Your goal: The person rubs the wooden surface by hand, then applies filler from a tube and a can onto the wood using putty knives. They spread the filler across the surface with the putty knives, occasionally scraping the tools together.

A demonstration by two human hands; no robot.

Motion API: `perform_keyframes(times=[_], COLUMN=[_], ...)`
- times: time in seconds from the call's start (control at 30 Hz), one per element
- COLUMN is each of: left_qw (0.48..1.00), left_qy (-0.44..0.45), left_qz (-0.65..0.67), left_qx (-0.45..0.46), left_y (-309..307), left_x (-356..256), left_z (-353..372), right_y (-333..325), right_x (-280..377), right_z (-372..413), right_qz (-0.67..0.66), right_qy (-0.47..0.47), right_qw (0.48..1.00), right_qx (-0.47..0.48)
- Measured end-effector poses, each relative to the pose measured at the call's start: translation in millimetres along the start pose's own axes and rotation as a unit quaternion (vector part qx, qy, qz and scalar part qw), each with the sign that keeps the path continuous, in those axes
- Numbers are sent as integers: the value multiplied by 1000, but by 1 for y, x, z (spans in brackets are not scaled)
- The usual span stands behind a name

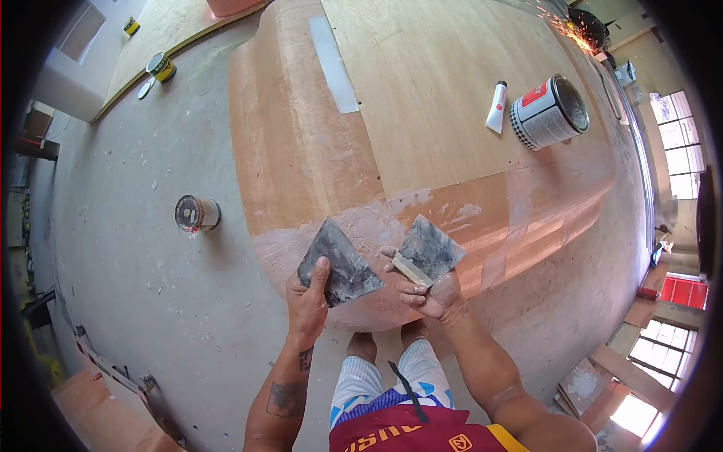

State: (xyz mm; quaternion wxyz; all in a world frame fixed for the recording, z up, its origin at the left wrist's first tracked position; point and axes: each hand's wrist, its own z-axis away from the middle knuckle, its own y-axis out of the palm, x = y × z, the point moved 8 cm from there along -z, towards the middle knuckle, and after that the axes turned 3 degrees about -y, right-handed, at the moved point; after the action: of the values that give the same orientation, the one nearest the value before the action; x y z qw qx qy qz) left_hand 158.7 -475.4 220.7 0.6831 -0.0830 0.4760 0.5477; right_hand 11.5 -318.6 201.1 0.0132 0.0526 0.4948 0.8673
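Observation:
My left hand point(310, 301) grips a dark, smeared square plate point(339, 264), its thumb lying over the near face. In my right hand point(431, 292) is a putty knife point(431, 248) with a wide grey blade and a pale handle strip, the fingers wrapped around that strip. Both tools are held apart from each other above the rounded corner of a plywood form point(301, 166). Pale pink filler point(361, 230) is smeared over this corner, and a whitish strip point(333, 64) runs along a seam farther up.
On the plywood top stand a large can point(548, 113) and a white tube point(497, 107). A smaller can point(197, 214) sits on the concrete floor at left, with a yellow-black can point(160, 67) and its lid point(145, 89) farther back. Sparks point(568, 30) fly at the upper right.

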Motion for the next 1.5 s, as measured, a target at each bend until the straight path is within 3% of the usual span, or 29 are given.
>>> perform_keyframes(times=[0.13,0.33,0.43,0.57,0.63,0.67,0.7,0.77,0.8,0.83,0.9,1.0,1.1,1.13,1.2,1.23,1.33,1.43,1.5], left_qw=[1000,999,999,998,998,996,992,979,991,991,985,970,922,895,882,870,848,820,750], left_qy=[-4,-24,-33,-23,-17,-16,-14,-31,-75,-118,-101,-59,-17,-3,109,164,193,163,152], left_qz=[0,22,30,38,-3,-49,-96,-196,-111,-25,-71,-168,-332,-394,-400,-401,-463,-547,-633], left_qx=[5,13,1,-34,-59,-70,-80,-41,9,60,121,165,197,207,226,235,172,-46,-113], left_y=[15,27,34,44,53,61,70,108,136,163,199,233,264,271,285,292,282,245,244], left_x=[-2,32,53,65,70,74,79,95,104,110,112,105,91,88,77,72,58,50,53], left_z=[-4,-17,-20,-24,-26,-25,-24,-20,-21,-20,-19,-33,-44,-48,-52,-52,-76,-113,-127], right_y=[-4,-46,-42,-69,-68,-67,-54,17,43,37,23,40,22,19,16,14,13,19,19], right_x=[26,138,179,194,170,148,132,118,108,115,134,176,200,211,227,234,258,287,297], right_z=[-2,-64,-68,18,68,80,84,91,92,89,75,79,71,70,68,66,62,61,57], right_qz=[93,181,208,239,341,436,526,763,848,868,902,911,895,879,840,849,866,867,876], right_qy=[-70,-113,-135,-314,-326,-282,-236,-294,-312,-306,-292,-303,-311,-306,-288,-269,-233,-232,-220], right_qw=[986,975,960,867,835,813,782,556,417,375,289,236,298,346,444,437,421,414,398], right_qx=[-117,-62,-133,-305,-284,-262,-235,-147,-98,-111,-136,-151,-119,-121,-123,-125,-135,-155,-159])
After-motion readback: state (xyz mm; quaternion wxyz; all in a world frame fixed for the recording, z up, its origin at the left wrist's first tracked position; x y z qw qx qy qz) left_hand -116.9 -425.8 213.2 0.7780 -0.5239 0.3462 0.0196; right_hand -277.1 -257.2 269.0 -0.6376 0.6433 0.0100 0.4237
